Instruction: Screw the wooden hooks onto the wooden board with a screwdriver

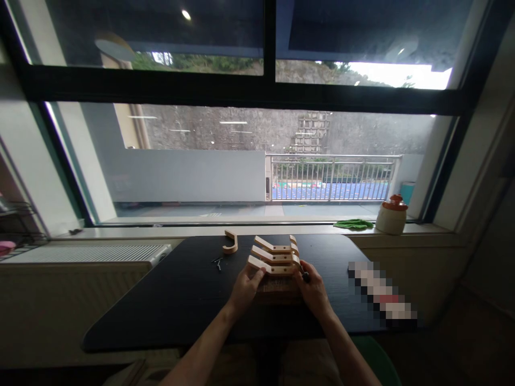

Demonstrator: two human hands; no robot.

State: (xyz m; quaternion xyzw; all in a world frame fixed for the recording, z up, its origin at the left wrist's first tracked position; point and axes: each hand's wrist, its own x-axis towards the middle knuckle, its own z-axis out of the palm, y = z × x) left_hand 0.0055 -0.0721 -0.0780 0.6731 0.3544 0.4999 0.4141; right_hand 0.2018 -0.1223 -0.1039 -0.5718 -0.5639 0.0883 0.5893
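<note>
Gripping a wooden hook rack [275, 258] from both sides, left hand [244, 288] & right hand [313, 290] curl their fingers round its ends, approx. mid black worktop [177, 303]. Three angled hooks rise from the rack's board. One loose wooden hook [230, 242] lies apart, nearer the window, w/ a few small screws [218, 261] between it & the left hand. Ceramic jar [391, 215] & green cloth [354, 224] sit on the windowsill [161, 231], right side.

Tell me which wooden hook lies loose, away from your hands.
The curved hook far left, alone on the black table beyond the screws. The other three sit in a row on the board that the left hand and right hand hold.
</note>
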